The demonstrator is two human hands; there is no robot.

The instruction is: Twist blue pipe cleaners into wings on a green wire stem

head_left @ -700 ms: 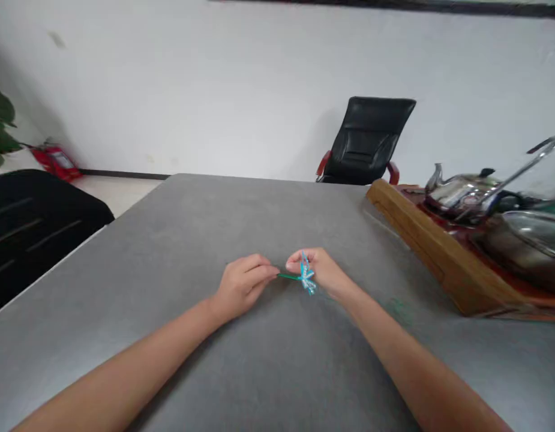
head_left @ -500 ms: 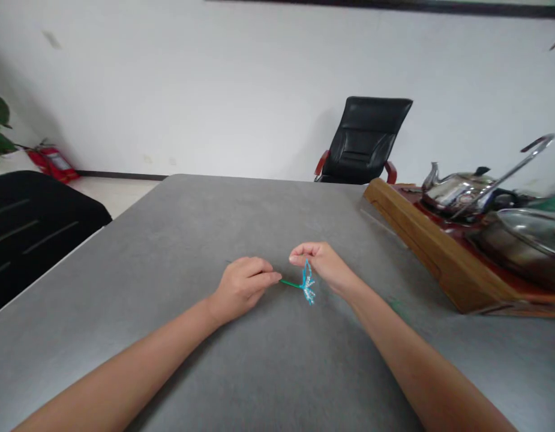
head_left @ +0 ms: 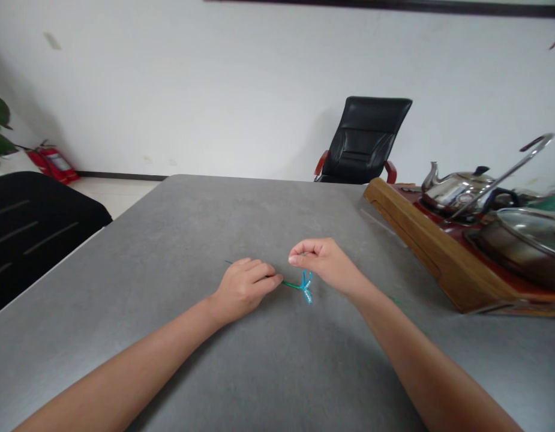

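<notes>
My left hand is closed round the thin green stem of a small craft flower, low over the grey table. The flower head is blue with white bead-like dots, its petals spread apart, and points right. A thin end of the stem sticks out beyond the far side of my left hand. Just above the petals my right hand is closed in a pinch, thumb against fingertips. Whatever lies between those fingers is too small to make out.
At the right a wooden-edged tray bears a steel kettle, a lidded pot and a hooked metal handle. Thin green strands lie beside my right forearm. A black chair stands beyond the table, another seat at left.
The petals look narrower and turned compared with before, and the upper blue loop no longer shows by my right hand. My right hand has shifted slightly; my left hand keeps its place.
</notes>
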